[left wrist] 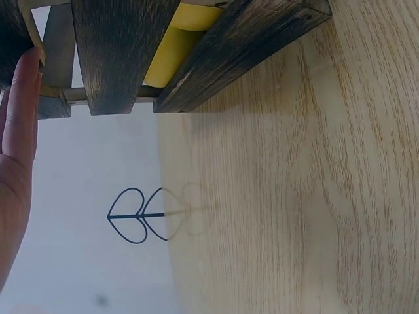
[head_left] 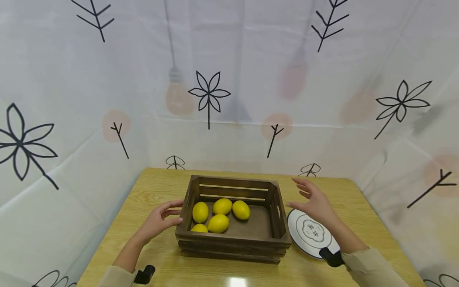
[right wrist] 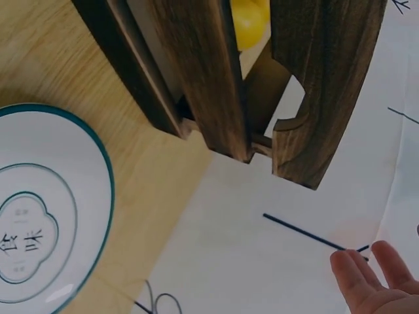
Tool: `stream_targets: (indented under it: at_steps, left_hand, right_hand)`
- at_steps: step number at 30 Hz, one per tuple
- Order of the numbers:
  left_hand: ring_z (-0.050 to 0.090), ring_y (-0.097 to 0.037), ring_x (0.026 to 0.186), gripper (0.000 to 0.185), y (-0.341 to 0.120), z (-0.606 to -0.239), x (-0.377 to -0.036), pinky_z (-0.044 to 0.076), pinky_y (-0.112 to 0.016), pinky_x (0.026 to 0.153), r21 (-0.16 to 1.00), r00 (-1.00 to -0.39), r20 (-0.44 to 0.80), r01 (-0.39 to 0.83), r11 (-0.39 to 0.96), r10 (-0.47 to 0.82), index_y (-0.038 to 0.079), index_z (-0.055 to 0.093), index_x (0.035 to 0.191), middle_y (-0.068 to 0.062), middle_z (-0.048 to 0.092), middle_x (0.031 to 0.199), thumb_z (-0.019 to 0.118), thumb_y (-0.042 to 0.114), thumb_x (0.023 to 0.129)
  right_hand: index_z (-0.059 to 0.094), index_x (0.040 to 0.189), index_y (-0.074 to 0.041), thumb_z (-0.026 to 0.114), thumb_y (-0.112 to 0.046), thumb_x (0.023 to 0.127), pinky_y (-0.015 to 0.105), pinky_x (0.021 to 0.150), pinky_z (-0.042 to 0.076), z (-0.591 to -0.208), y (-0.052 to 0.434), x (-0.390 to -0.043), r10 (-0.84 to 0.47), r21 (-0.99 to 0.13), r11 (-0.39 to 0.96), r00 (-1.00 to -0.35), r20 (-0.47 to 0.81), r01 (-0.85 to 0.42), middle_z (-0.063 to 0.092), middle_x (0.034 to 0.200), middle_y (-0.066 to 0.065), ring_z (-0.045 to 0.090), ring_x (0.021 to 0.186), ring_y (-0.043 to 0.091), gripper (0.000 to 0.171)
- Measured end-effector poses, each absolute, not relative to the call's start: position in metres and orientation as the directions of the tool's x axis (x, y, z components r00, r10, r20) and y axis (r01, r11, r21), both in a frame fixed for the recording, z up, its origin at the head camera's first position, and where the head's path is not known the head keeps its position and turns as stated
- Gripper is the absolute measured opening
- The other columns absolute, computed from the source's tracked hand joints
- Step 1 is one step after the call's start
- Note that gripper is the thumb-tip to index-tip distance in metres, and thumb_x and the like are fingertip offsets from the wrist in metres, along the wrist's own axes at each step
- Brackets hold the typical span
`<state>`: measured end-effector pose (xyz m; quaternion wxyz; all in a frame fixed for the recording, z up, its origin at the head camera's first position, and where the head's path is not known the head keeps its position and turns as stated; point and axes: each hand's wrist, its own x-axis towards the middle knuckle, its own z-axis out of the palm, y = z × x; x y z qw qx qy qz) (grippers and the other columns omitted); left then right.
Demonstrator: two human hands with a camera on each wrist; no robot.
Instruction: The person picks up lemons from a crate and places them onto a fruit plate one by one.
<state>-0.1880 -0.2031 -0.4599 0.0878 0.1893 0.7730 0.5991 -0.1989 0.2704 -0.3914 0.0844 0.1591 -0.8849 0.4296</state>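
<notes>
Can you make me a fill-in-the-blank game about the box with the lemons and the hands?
1. The wooden crate holds ____ yellow lemons.
2. The left hand touches the crate's ____ end.
3. The white plate with the teal rim lies on the table to the ____ of the crate.
4. The right hand hovers open above the ____.

Missing words: five; left; right; plate

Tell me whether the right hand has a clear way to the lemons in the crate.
Probably yes. The right hand hovers open beside the crate, which has no lid, and nothing covers the lemons; it only has to clear the side wall.
</notes>
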Motion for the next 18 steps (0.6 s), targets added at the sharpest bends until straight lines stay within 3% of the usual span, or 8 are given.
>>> stream_targets:
  at_steps: [18]
  left_hand:
    - [0.049, -0.031, 0.116, 0.055, -0.202, -0.461, -0.188, 0.050, -0.032, 0.084, 0.964, -0.913, 0.095, 0.184, 0.191, 0.397, 0.009, 0.045, 0.137, -0.015, 0.042, 0.138, 0.067, 0.018, 0.088]
  right_hand:
    - [0.043, 0.136, -0.005, 0.079, -0.021, 0.075, 0.049, 0.095, 0.040, -0.381, 0.254, -0.213, -0.251, -0.753, 0.554, -0.933, 0.257, -0.356, 0.041, 0.137, 0.022, 0.041, 0.122, 0.043, 0.073]
